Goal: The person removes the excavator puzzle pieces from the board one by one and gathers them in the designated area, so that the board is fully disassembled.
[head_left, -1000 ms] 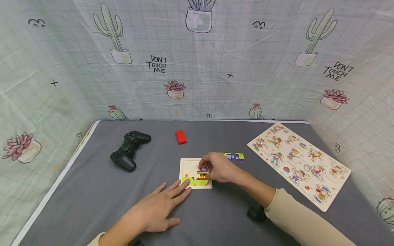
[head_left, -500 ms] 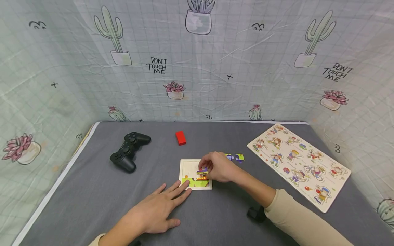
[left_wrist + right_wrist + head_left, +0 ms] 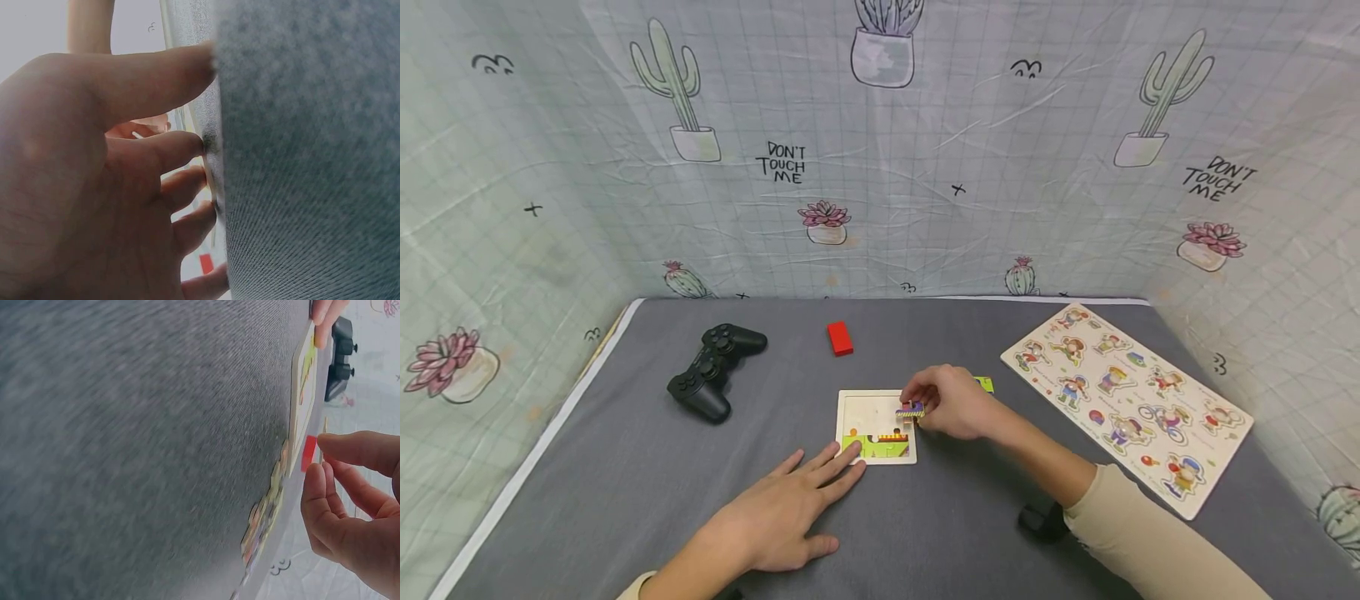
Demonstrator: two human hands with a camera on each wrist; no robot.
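Note:
A small square wooden puzzle tray [image 3: 868, 410] lies mid-table, with green jigsaw pieces [image 3: 880, 450] along its near side. Between the thumb and fingers of my right hand [image 3: 958, 402] is a purple-and-yellow puzzle piece [image 3: 910, 410], held over the tray's right edge. The right wrist view shows this puzzle piece [image 3: 325, 425] edge-on, pinched above the table. My left hand [image 3: 782, 512] lies flat with fingers spread, its fingertips on the tray's near left corner. More puzzle pieces [image 3: 984, 384] lie beyond my right hand, partly hidden by it.
A black game controller [image 3: 715, 371] lies to the left, and a red block [image 3: 840, 338] sits behind the tray. A large wooden board with cartoon figures [image 3: 1127, 408] lies at the right. A printed cloth wall [image 3: 887, 167] surrounds the grey table.
My right hand has lifted the purple-and-yellow puzzle piece up from the tray's pieces and moved it a little to the right. The left hand has stayed in place.

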